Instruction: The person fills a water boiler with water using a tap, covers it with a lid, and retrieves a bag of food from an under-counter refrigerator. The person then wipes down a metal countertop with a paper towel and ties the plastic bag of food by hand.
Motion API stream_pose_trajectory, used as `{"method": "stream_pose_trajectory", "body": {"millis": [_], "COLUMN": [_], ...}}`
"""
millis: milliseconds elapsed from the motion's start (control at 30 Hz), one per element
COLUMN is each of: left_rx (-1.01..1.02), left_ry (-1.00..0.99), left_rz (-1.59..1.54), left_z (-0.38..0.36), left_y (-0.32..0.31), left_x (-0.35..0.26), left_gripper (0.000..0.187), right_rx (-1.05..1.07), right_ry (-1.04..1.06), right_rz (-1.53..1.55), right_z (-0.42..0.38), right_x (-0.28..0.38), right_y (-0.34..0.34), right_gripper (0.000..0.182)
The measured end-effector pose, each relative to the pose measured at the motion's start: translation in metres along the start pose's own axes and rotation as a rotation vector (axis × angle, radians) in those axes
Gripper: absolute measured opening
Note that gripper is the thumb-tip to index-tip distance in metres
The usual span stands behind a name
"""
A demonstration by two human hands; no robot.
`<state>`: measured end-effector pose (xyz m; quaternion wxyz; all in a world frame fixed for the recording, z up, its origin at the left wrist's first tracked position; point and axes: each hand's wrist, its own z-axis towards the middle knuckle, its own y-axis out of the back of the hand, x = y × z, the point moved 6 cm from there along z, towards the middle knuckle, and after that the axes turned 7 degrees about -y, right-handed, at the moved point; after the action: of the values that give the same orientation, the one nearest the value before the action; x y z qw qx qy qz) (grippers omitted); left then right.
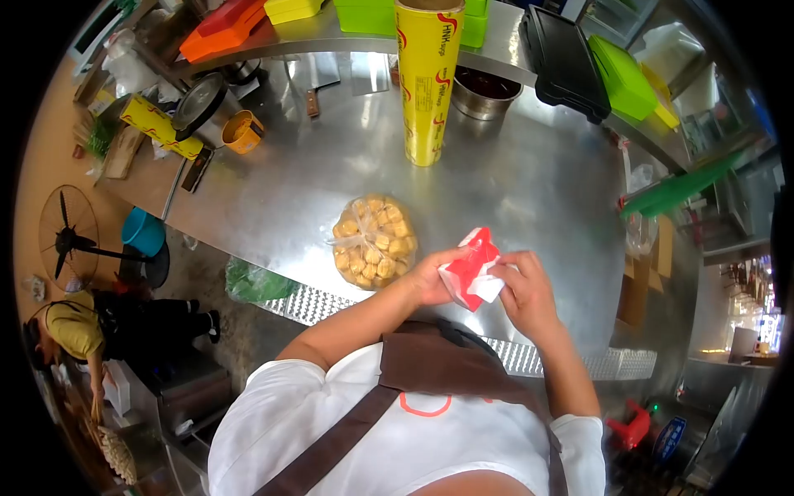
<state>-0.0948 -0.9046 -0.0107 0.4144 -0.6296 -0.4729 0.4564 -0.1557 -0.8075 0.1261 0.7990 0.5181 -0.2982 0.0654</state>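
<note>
Over the steel table, my left hand (432,279) is closed round a red and white soft packet (471,263), holding its left side. The fingers of my right hand (523,285) pinch a white tissue-like sheet (486,287) at the packet's right side. Left of my left hand, a clear tied plastic bag (374,241) full of yellowish-brown chunks rests on the table. Its knot faces up.
The steel table (281,178) bears an upright yellow roll (426,91), a metal pot (485,93), an orange cup (241,132) and a cleaver (313,102). Colored boxes stand on the raised shelf (331,33). Another person (74,326) is at the lower left, near a fan (68,240).
</note>
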Motion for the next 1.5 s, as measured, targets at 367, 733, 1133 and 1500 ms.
{"method": "stream_pose_trajectory", "body": {"millis": [367,733,1133,1500], "left_rx": [-0.065,-0.055,-0.022,-0.068], "left_ry": [-0.095,-0.071,-0.039,-0.058], "left_rz": [-0.02,0.072,0.014,-0.022], "left_z": [-0.027,-0.022,-0.024,-0.02], "left_y": [-0.001,-0.001,0.007,0.015], "left_x": [-0.015,-0.012,-0.017,-0.017], "left_gripper": [0.059,0.056,0.054,0.05], "right_rx": [-0.413,0.088,-0.773,0.175], "right_ry": [-0.013,0.137,-0.322,-0.337], "right_rz": [1.205,-0.058,0.637,0.428], "right_z": [0.005,0.01,-0.016,-0.008], "right_x": [-0.022,0.03,-0.046,-0.008], "right_y": [0.081,0.005,0.088,0.001], "right_gripper": [0.013,0.023,0.037,0.064]}}
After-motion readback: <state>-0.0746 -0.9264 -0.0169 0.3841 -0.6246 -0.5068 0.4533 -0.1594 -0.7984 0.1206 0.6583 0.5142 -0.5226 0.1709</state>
